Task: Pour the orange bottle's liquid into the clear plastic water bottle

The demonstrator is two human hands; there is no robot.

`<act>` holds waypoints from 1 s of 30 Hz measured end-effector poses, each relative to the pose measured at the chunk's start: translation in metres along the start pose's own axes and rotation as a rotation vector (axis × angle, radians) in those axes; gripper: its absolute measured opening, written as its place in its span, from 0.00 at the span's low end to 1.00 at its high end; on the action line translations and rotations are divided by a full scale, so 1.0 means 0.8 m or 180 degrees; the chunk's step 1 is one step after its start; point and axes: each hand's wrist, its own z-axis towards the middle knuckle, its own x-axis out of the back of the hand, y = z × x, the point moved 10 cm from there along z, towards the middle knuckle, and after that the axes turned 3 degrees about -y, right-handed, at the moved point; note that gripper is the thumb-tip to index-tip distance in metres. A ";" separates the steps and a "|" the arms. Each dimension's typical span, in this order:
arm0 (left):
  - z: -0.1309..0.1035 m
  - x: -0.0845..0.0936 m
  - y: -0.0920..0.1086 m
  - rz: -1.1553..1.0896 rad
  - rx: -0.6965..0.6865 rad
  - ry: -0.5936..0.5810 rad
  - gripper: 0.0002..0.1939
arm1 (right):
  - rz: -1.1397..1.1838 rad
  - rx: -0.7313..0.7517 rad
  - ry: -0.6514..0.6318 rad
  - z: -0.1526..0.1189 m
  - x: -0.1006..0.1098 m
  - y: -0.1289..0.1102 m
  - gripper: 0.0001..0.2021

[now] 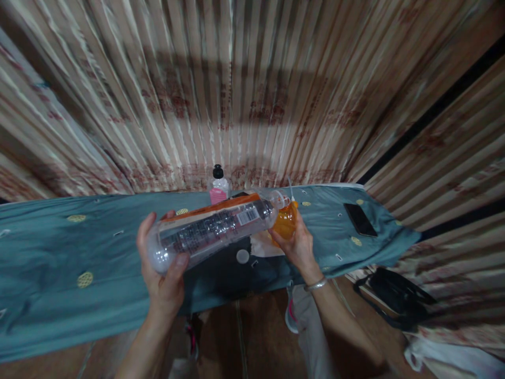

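A large clear bottle with an orange-edged label is tilted, its base at the left and its neck at the right. My left hand is wrapped round its base end. My right hand, with a bracelet at the wrist, grips a small orange container beside the bottle's mouth. A thin pale stick-like piece rises from the container's top. Whether the mouth touches the container, I cannot tell. A round white cap lies on the cloth below the bottle.
A pink-labelled bottle with a black top stands behind on the teal cloth. Farther right lies a black phone. Pleated curtains hang behind. On the floor at the right are a black bag and a white bag.
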 end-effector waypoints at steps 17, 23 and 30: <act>0.000 0.000 0.001 -0.0073 -0.0015 0.0020 0.45 | -0.0035 -0.0002 -0.0030 -0.001 -0.002 0.003 0.46; 0.001 0.000 0.001 -0.0123 -0.0014 0.0039 0.44 | -0.0042 -0.0049 -0.0023 0.000 0.000 0.002 0.45; 0.002 -0.001 0.001 -0.0214 -0.0021 0.0061 0.44 | -0.0012 -0.0161 -0.0059 0.000 -0.002 0.006 0.46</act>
